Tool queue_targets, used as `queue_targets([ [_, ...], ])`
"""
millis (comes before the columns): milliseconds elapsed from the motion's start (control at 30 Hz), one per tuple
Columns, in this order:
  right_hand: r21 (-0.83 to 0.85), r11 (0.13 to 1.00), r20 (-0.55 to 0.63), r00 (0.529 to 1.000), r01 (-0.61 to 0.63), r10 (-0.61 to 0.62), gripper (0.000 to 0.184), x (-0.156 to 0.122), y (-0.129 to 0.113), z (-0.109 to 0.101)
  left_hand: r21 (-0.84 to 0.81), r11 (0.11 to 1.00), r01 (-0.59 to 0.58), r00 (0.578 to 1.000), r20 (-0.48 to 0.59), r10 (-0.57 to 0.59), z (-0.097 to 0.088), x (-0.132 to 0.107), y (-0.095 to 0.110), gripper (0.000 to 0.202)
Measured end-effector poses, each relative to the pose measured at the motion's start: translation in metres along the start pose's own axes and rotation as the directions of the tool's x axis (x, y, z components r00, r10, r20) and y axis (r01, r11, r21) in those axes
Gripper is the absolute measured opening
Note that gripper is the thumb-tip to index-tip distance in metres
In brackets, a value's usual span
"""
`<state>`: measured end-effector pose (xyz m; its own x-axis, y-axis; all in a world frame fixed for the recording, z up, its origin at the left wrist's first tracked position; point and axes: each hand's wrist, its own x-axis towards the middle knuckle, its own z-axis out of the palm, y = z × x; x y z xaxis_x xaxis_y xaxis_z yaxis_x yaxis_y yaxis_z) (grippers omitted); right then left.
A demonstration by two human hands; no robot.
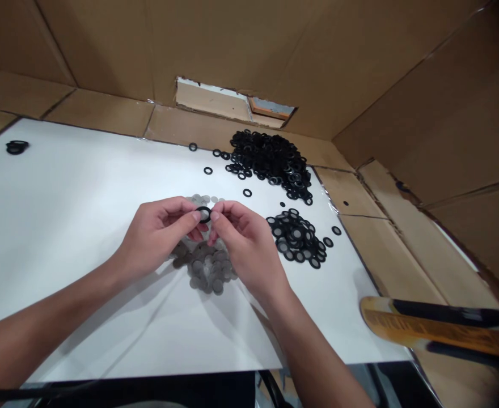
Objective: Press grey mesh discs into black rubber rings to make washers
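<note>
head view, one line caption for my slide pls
The left hand and right hand pinch a black ring above piled grey discs, a heap of loose rings beyond.

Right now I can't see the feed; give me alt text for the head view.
A left hand and right hand pinch a black ring between them over a pile of gray discs on a white tabletop. To the right lies a cluster of gray-centered rings; beyond it, a larger heap of black rings.

The rings (270,158) are black, the discs (216,285) grey, the tabletop (83,181) white.
</note>
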<state>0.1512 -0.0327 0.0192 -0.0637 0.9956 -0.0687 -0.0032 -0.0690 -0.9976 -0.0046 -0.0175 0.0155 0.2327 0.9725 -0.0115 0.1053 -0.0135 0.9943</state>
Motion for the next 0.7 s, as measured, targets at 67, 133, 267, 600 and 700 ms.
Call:
queue_targets([
  [67,0.029,1.000,-0.005,1.000,0.003,-0.003,0.012,0.001,-0.001,-0.001,0.010,1.000,-0.018,1.000,0.013,0.018,-0.001,0.000,-0.001,0.021],
  [133,0.026,1.000,-0.015,1.000,0.012,-0.012,0.013,0.001,-0.002,-0.002,0.007,1.000,-0.030,1.000,0.000,0.030,-0.002,0.000,-0.003,0.021],
  [267,-0.034,0.999,-0.017,0.999,0.030,-0.030,0.013,0.001,-0.001,-0.003,0.021,0.999,-0.047,0.998,-0.032,0.047,-0.005,0.000,-0.005,0.020],
  [600,-0.463,0.765,0.061,0.877,0.448,-0.477,0.005,-0.006,0.003,-0.005,0.164,0.968,-0.188,0.965,-0.150,0.213,-0.006,-0.001,-0.009,0.017],
  [700,-0.539,0.651,0.077,0.801,0.534,-0.593,0.008,-0.009,0.001,-0.006,0.318,0.899,-0.301,0.916,-0.168,0.365,-0.010,-0.004,-0.012,0.009],
])
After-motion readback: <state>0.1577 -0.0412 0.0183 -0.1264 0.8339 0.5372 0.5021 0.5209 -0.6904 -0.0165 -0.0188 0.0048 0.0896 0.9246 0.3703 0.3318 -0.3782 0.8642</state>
